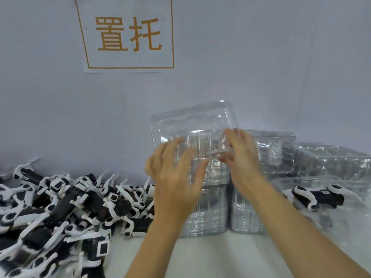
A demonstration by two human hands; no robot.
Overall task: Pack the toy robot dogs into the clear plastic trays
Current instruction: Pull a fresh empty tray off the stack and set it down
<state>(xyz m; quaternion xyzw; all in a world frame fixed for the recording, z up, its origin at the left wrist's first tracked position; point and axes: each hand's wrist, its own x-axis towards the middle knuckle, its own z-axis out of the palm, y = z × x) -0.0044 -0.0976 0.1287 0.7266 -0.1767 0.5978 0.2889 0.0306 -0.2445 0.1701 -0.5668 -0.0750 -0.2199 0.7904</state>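
A clear plastic tray (192, 121) is tilted up above a tall stack of clear trays (208, 213) at the middle of the table. My right hand (241, 157) pinches the tilted tray's near edge. My left hand (174, 173) hovers with spread, relaxed fingers in front of the tray's left part; whether it touches is unclear. A big heap of black-and-white toy robot dogs (60, 207) covers the table's left side. One toy dog (319, 195) lies in a clear tray (341, 217) at the right.
A second stack of trays (247, 215) stands just right of the first, with more clear trays (331, 161) piled behind at the right. A grey wall with a white paper sign (128, 35) rises directly behind. White tabletop (210, 257) shows at the front.
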